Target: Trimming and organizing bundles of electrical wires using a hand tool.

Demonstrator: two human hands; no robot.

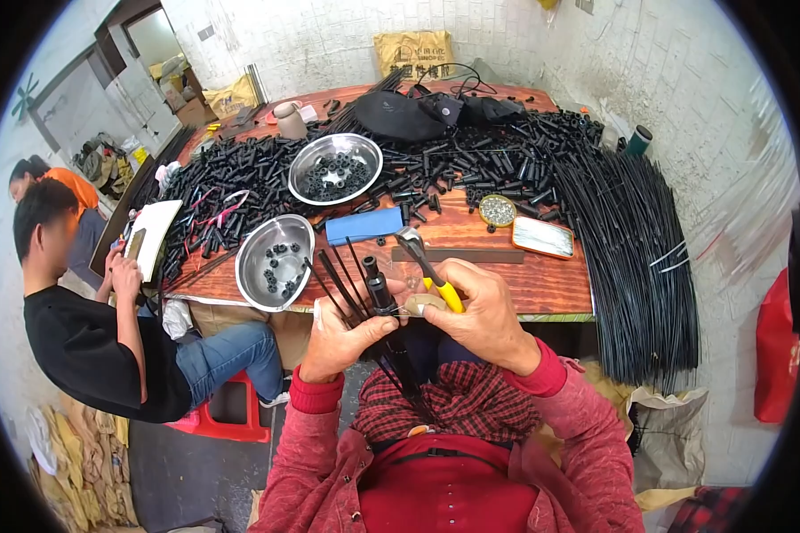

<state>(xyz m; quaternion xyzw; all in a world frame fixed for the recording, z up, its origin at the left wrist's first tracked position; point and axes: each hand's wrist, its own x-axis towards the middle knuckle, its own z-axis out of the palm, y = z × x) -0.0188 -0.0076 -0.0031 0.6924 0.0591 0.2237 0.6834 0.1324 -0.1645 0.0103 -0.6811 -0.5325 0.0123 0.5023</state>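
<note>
A red-and-black checked cloth (458, 391) is draping the lap in soft creases. Just beyond it, the left hand (336, 342) is gripping several slim black rods (340, 278) and a thicker black tube (379, 286) with a stepped, collared end; the tube is standing out past the thumb, and its lower part is merging with dark clothing. The right hand (486, 318) is clasping pliers (448, 291) with smooth yellow grips, their metal head pointing away from the person. Its fingertips are nearly meeting those of the left beside the tube; a tan patch there and fine strands are proving hard to make out, and contact is not showing clearly.

Farther off, the red-brown, wood-grained surface (542, 291) is carrying a shiny metal bowl (255, 253) of small black rings, a flat blue block (363, 226) and a round tin (497, 210). At the right, a dense bundle of thin black rods (636, 275) is overhanging the edge. Behind, short black tubes (511, 164) are lying heaped, partly hidden beneath dark fabric (400, 116).
</note>
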